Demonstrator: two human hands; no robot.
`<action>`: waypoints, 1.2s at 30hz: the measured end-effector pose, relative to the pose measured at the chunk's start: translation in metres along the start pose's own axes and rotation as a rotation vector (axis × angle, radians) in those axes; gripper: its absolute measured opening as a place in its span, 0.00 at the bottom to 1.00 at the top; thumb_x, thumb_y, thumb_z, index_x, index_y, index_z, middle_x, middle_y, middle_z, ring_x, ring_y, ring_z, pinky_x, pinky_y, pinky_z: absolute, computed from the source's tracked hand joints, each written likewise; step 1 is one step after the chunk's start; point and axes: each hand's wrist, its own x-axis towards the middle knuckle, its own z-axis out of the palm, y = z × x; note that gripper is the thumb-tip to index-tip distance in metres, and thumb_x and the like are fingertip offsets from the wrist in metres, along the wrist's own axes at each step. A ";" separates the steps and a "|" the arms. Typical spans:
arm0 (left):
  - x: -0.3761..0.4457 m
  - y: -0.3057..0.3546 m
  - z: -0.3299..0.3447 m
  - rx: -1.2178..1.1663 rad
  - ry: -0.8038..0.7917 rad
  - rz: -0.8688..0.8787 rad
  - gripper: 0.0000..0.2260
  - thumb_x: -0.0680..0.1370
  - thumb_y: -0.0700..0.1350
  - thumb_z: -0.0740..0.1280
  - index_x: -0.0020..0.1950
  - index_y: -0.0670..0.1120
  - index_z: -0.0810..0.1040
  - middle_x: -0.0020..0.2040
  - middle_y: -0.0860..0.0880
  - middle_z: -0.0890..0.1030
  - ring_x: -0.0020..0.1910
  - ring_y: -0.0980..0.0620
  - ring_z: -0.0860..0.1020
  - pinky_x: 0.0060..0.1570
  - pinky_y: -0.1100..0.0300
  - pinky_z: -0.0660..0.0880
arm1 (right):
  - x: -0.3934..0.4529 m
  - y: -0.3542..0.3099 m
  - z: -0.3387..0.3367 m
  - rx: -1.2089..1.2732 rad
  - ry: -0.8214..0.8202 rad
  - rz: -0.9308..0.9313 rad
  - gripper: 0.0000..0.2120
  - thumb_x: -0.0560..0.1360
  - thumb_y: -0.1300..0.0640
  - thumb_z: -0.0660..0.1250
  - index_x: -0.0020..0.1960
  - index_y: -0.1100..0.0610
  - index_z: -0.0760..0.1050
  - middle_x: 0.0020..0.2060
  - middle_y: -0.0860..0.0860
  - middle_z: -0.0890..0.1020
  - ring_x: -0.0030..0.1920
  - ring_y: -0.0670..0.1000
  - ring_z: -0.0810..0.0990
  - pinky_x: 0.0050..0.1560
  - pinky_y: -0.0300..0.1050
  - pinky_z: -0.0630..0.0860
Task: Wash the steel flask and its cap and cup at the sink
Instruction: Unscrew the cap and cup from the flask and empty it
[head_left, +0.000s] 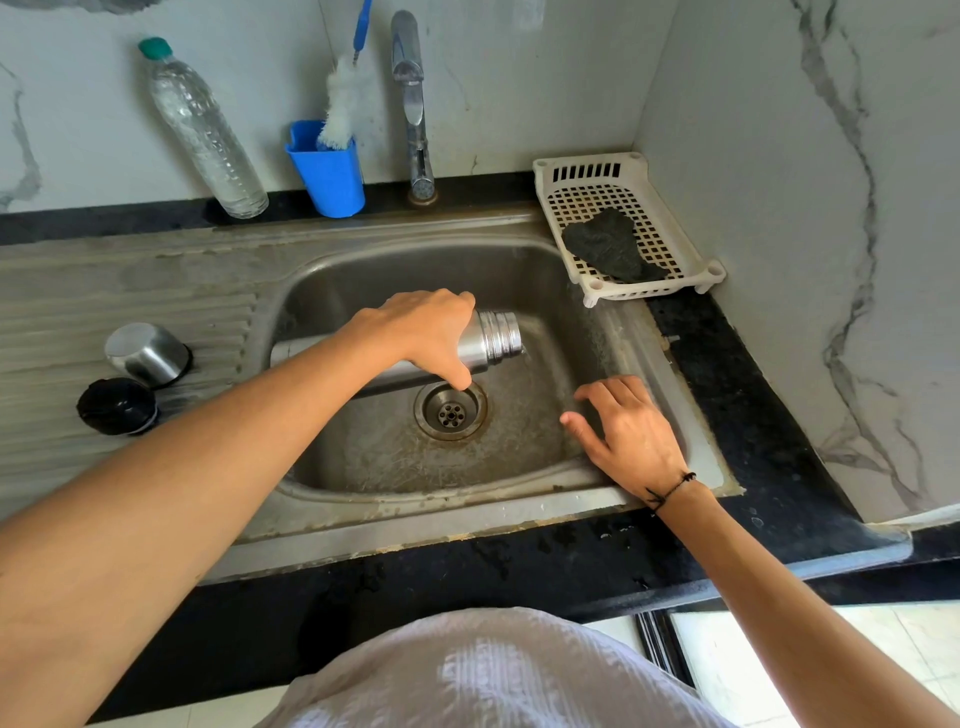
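Desk (769, 415): black stone, running across the frame and along the right edge, carrying the sink.
Sink (156, 291): steel, one basin at centre with a round drain (451, 413), ribbed draining board at left.
Steel flask (493, 340): lying on its side over the basin, centre of frame, open threaded mouth pointing right, body mostly hidden under the left arm.
Left hand (421, 332): fingers and thumb curled round the flask near its neck, gripping it from above.
Right hand (628, 434): lower right of the basin, fingers loosely spread, holding nothing, hovering by the basin's right wall; black thread at the wrist.
Plastic water bottle (200, 130): upper left, green cap, leaning on the wall.
Dish tray (696, 244): white, slotted, upper right, holding a dark scrubber (602, 244).
Blue holder (327, 174): beside the tap (413, 104), a white bottle brush (343, 104) standing in it.
Steel cup (145, 353): mouth-down on the draining board, left.
Black cap (117, 405): just below the cup, touching it or nearly so.
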 end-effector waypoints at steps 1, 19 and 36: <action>0.000 0.000 0.000 0.002 -0.001 0.001 0.24 0.66 0.53 0.74 0.51 0.44 0.67 0.40 0.48 0.73 0.34 0.52 0.72 0.28 0.59 0.67 | 0.000 0.000 0.000 0.001 0.001 -0.001 0.25 0.76 0.40 0.53 0.51 0.60 0.78 0.45 0.55 0.81 0.53 0.58 0.76 0.44 0.51 0.78; 0.000 0.003 0.001 0.001 -0.020 0.004 0.25 0.66 0.53 0.75 0.53 0.43 0.68 0.40 0.48 0.72 0.33 0.52 0.71 0.28 0.59 0.67 | 0.000 0.000 0.000 -0.008 0.013 -0.010 0.25 0.76 0.41 0.53 0.50 0.60 0.78 0.44 0.55 0.81 0.51 0.57 0.76 0.44 0.49 0.77; -0.002 0.005 -0.003 -0.008 -0.045 -0.010 0.23 0.66 0.53 0.75 0.50 0.44 0.67 0.39 0.48 0.71 0.33 0.52 0.71 0.29 0.57 0.67 | 0.000 -0.001 0.000 -0.009 0.013 -0.004 0.26 0.77 0.40 0.53 0.51 0.60 0.77 0.44 0.55 0.81 0.51 0.57 0.76 0.45 0.48 0.76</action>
